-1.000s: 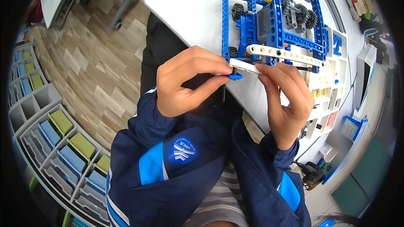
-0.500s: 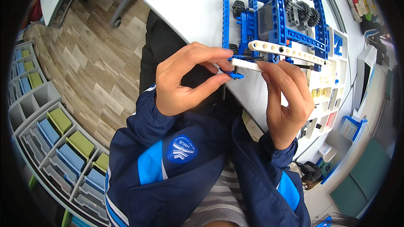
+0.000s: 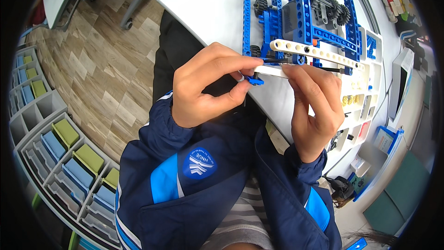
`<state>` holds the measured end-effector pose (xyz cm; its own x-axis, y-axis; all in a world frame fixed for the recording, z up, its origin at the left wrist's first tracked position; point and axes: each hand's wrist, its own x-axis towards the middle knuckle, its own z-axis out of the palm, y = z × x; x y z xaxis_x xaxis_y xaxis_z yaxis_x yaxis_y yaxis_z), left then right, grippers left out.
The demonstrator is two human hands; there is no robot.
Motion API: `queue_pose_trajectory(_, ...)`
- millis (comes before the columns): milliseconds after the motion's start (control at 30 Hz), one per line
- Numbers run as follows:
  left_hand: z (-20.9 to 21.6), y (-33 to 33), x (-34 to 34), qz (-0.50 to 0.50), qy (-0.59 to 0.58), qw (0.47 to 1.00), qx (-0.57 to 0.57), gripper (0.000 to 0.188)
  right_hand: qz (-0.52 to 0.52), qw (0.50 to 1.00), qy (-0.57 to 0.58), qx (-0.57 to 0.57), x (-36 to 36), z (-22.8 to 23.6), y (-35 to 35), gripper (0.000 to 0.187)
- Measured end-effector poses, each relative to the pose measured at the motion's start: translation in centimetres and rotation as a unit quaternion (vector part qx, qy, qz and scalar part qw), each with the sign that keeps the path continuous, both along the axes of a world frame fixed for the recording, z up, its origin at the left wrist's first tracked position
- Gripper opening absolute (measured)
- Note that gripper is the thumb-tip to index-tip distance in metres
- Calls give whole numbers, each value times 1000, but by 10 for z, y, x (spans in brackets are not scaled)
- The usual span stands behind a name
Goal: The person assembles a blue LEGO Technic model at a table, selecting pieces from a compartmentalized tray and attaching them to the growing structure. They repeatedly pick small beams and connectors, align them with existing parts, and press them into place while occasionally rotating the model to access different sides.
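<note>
Between my two hands a short white building-set beam (image 3: 271, 71) is held just in front of a blue beam frame (image 3: 303, 18). The fingertips of my right hand (image 3: 318, 106) pinch the white beam's right end. At its other end a dark pin runs down to a small blue connector (image 3: 255, 81). My left hand (image 3: 203, 85) has its index finger at the white beam's end and its thumb by the blue connector; a small grey piece (image 3: 240, 78) shows between those fingers. A longer white perforated beam (image 3: 319, 54) crosses the frame's near side.
The frame, with dark gears (image 3: 343, 15), stands on a white table (image 3: 199, 2). Right of it lies a white sorting tray (image 3: 370, 76) of parts. Grey storage racks (image 3: 44, 157) with blue and green bins stand at left. A chair base (image 3: 127, 21) is at upper left.
My left thumb has shifted slightly left and down from the blue connector, and the small grey piece now shows. The frame and white beam sit slightly further left.
</note>
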<state>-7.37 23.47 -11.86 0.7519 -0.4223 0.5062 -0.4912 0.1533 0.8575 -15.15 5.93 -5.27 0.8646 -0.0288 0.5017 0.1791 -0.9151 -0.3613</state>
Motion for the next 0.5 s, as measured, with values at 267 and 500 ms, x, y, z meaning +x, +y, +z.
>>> queue_pose_trajectory(267,2,-2,-1,26,15,1000,-4,32,7,999,42,-6,-3,7,2,26)
queue_pose_trajectory(500,3,-5,-1,55,3,998,3,32,24,1000,13,-7,-1,3,-9,29)
